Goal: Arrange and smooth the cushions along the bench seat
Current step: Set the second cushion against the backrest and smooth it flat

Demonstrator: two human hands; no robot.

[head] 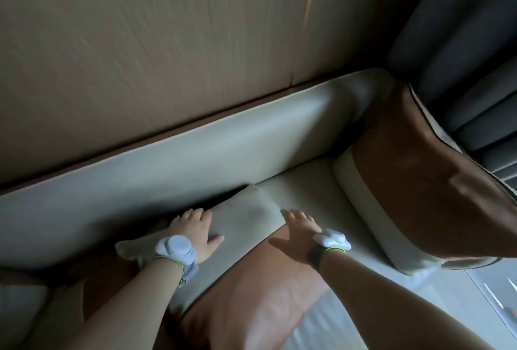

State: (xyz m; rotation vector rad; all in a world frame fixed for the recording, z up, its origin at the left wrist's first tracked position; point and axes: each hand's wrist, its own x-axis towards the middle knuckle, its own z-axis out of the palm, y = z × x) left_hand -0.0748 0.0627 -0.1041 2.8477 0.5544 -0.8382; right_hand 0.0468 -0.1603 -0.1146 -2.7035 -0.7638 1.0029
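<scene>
A beige and brown cushion (246, 274) lies on the pale bench seat (305, 190) right below me. My left hand (195, 233) rests flat on its beige upper edge, fingers curled over the far side near the long back bolster (195, 151). Spread flat, my right hand (299, 235) presses on the same cushion where beige meets brown. A second beige and brown cushion (414, 182) leans at the right end of the bench. Another cushion (25, 307) shows dimly at the lower left.
A wood-panelled wall (167, 42) rises behind the bolster. Dark grey curtains (461, 56) hang at the right end, behind the leaning cushion. A strip of floor (492, 293) shows at the lower right. Both wrists carry white bands.
</scene>
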